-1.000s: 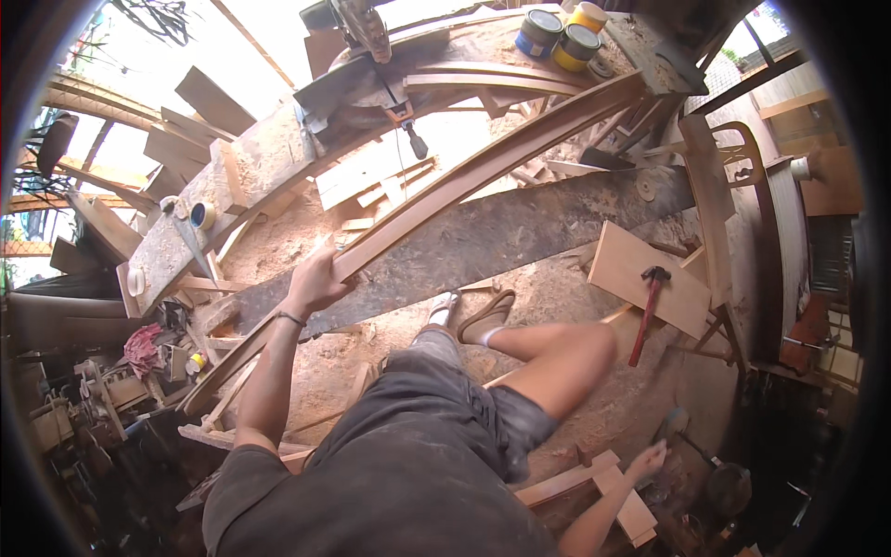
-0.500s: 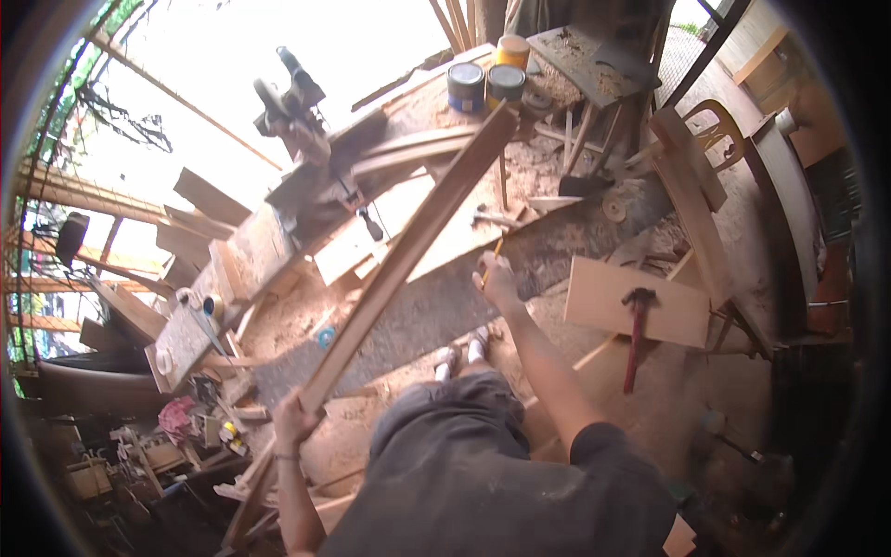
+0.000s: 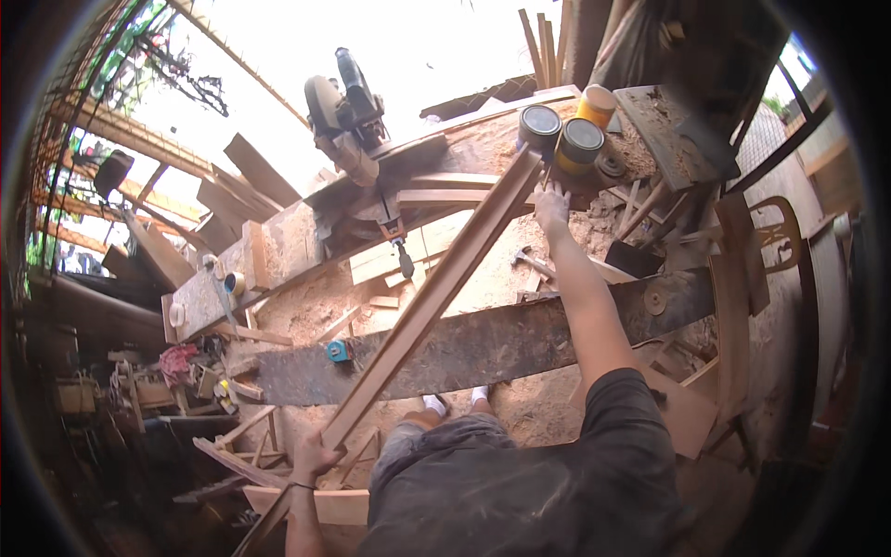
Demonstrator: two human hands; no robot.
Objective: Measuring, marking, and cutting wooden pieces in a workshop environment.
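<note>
A long grooved wooden board (image 3: pixel 436 292) slants from lower left up to the paint cans. My left hand (image 3: pixel 316 455) is closed around its near part. My right hand (image 3: pixel 552 206) reaches out beside the board's far end, fingers forward, with a thin pencil (image 3: pixel 548 174) at the fingertips; the grip is partly blurred. Just beyond it stand a grey-lidded can (image 3: pixel 539 125), a second grey-lidded can (image 3: pixel 580 148) and a yellow can (image 3: pixel 597 104). Below the board lies a dark stained plank (image 3: pixel 483 351) with a blue tape measure (image 3: pixel 339 351) on it.
A power saw (image 3: pixel 343 116) stands on the far bench, with a clamp (image 3: pixel 401 255) below it. A hammer (image 3: pixel 532 264) lies among sawdust and offcuts right of the board. A yellow-handled handsaw (image 3: pixel 784 237) is at the right. Scrap wood frames (image 3: pixel 269 436) stand at lower left.
My right hand has moved forward from over the dark plank to the board's far end. My left hand still holds the board. The view has shifted, and the red-handled hammer is mostly hidden.
</note>
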